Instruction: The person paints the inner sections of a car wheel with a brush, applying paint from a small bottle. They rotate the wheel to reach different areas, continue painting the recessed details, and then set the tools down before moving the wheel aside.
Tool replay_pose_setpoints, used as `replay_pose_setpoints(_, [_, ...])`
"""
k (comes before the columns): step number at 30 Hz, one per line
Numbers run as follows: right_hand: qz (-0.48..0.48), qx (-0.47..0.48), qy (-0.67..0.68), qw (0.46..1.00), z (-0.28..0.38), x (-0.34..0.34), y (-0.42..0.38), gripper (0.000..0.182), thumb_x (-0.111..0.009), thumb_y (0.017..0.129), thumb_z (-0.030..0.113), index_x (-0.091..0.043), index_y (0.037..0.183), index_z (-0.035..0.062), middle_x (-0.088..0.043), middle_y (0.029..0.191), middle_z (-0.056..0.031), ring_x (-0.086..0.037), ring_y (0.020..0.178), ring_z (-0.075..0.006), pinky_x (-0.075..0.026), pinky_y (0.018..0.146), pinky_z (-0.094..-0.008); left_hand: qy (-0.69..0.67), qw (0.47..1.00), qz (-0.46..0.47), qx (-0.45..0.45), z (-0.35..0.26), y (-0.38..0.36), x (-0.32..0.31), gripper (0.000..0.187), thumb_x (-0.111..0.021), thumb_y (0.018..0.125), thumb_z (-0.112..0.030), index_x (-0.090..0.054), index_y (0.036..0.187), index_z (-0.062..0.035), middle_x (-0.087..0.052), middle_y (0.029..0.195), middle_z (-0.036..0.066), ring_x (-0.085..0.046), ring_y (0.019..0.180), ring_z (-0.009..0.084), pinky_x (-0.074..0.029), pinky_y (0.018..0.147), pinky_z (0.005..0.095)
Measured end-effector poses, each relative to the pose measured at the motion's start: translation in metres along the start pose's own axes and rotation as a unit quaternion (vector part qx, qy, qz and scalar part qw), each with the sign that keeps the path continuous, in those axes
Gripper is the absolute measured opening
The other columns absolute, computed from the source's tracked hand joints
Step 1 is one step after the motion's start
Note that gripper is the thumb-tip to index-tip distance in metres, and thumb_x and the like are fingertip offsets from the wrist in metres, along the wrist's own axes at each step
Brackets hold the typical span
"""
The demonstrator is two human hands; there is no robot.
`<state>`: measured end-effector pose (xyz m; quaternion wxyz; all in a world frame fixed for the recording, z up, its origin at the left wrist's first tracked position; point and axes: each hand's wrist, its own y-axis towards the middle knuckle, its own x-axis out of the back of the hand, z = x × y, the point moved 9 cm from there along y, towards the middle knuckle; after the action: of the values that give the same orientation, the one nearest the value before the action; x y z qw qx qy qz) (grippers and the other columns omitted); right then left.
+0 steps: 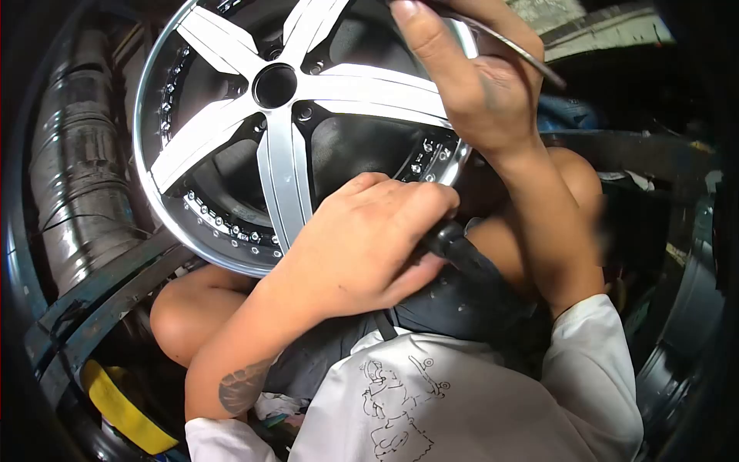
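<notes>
A car wheel rim (285,154) with bright silver spokes and a row of small bolts round its edge stands tilted before my knees. Over its lower right part, my left hand (377,239) is closed around a black tool (454,246), whose dark body reaches down toward my lap. Higher up at the right, my right hand (481,77) grips a thin metal rod (523,55) near the rim's upper right edge. The rod's other end is hidden behind the fingers or out of the frame.
A large dented metal cylinder (83,162) stands at the left, above a blue-grey metal frame (100,300). Something yellow (127,408) lies at the lower left. More rims (677,331) are at the right edge. My bent knees are on both sides of the rim.
</notes>
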<state>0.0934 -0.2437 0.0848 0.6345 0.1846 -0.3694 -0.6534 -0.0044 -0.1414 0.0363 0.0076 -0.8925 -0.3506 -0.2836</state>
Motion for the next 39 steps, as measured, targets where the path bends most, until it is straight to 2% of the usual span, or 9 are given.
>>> replay_pose_setpoints(3, [-0.023,0.096,-0.033,0.995,0.017,0.017,-0.001,0.018,-0.064,0.086,-0.002,-0.070,0.103,-0.0032,-0.072,0.091,-0.0129,-0.069,0.083,-0.0214,-0.053,0.076,-0.0298,0.026,1.000,0.016,-0.006,0.005,0.002,-0.009,0.045,-0.074,0.071,-0.014,-0.057,0.111,-0.0017,-0.067,0.104,0.013,-0.063,0.087,0.0321,-0.050,0.083,0.0395])
replay_pose_setpoints(9, [0.050,-0.078,-0.022,0.995,0.009,0.025,-0.009,0.021,-0.055,0.094,0.002,-0.068,0.110,0.0007,-0.071,0.100,-0.0101,-0.066,0.089,-0.0198,-0.051,0.082,-0.0317,0.015,0.999,-0.007,0.031,0.025,-0.004,-0.003,0.046,-0.077,0.076,-0.010,-0.047,0.111,-0.0025,-0.068,0.111,0.016,-0.066,0.090,0.0230,-0.051,0.083,0.0331])
replay_pose_setpoints(11, [0.081,-0.033,-0.101,0.991,0.011,0.026,-0.012,0.024,-0.057,0.087,-0.004,-0.072,0.104,0.0041,-0.072,0.095,-0.0095,-0.068,0.086,-0.0223,-0.053,0.078,-0.0323,-0.045,0.997,-0.038,0.041,0.032,-0.008,-0.006,0.048,-0.078,0.077,-0.011,-0.046,0.112,-0.0033,-0.067,0.109,0.018,-0.066,0.092,0.0233,-0.052,0.084,0.0338])
replay_pose_setpoints(12, [0.072,-0.001,-0.101,0.992,0.016,0.024,-0.011,0.020,-0.060,0.080,0.002,-0.071,0.097,0.0062,-0.071,0.088,-0.0132,-0.067,0.082,-0.0315,-0.052,0.075,-0.0387,-0.089,0.993,-0.074,0.037,0.037,-0.012,-0.008,0.047,-0.079,0.076,-0.013,-0.049,0.110,-0.0031,-0.067,0.107,0.017,-0.067,0.090,0.0261,-0.052,0.082,0.0351])
replay_pose_setpoints(21, [0.198,0.007,-0.113,0.973,0.026,-0.014,-0.010,0.028,-0.065,0.073,-0.003,-0.069,0.100,0.0064,-0.071,0.092,-0.0099,-0.068,0.087,-0.0285,-0.051,0.081,-0.0381,-0.163,0.976,-0.141,0.010,0.051,-0.016,0.002,0.048,-0.085,0.072,-0.017,-0.054,0.107,-0.0027,-0.068,0.101,0.015,-0.067,0.087,0.0280,-0.053,0.078,0.0356])
replay_pose_setpoints(25, [0.222,-0.010,-0.108,0.969,0.018,-0.029,-0.001,0.030,-0.065,0.074,-0.007,-0.069,0.101,0.0057,-0.070,0.091,-0.0098,-0.068,0.086,-0.0291,-0.051,0.080,-0.0381,-0.086,0.993,-0.086,0.009,0.050,-0.016,0.010,0.043,-0.084,0.072,-0.023,-0.060,0.102,-0.0042,-0.069,0.096,0.011,-0.064,0.080,0.0283,-0.051,0.074,0.0358])
replay_pose_setpoints(34, [0.244,0.012,-0.106,0.964,-0.014,-0.073,0.013,0.021,-0.065,0.076,0.012,-0.068,0.095,0.0044,-0.070,0.089,-0.0105,-0.068,0.083,-0.0295,-0.050,0.078,-0.0381,-0.153,0.968,-0.188,0.066,0.084,-0.030,0.045,0.046,-0.082,0.076,-0.020,-0.056,0.110,-0.0034,-0.070,0.104,0.012,-0.066,0.084,0.0279,-0.051,0.076,0.0349])
replay_pose_setpoints(35, [0.268,-0.022,-0.081,0.960,-0.020,-0.077,0.016,0.030,-0.066,0.074,-0.005,-0.069,0.102,0.0050,-0.071,0.091,-0.0118,-0.068,0.090,-0.0304,-0.052,0.082,-0.0395,-0.199,0.969,-0.120,0.084,0.083,-0.030,0.041,0.050,-0.076,0.081,0.002,-0.044,0.120,-0.0013,-0.062,0.116,0.022,-0.060,0.113,0.0275,-0.047,0.097,0.0381])
replay_pose_setpoints(39, [0.270,-0.031,-0.074,0.960,-0.024,-0.091,0.024,0.030,-0.065,0.074,-0.007,-0.070,0.102,0.0036,-0.070,0.090,-0.0133,-0.067,0.088,-0.0314,-0.051,0.079,-0.0380,-0.095,0.988,-0.110,0.056,0.070,-0.023,0.051,0.043,-0.080,0.079,-0.012,-0.053,0.111,-0.0025,-0.066,0.108,0.019,-0.064,0.096,0.0304,-0.048,0.086,0.0376])
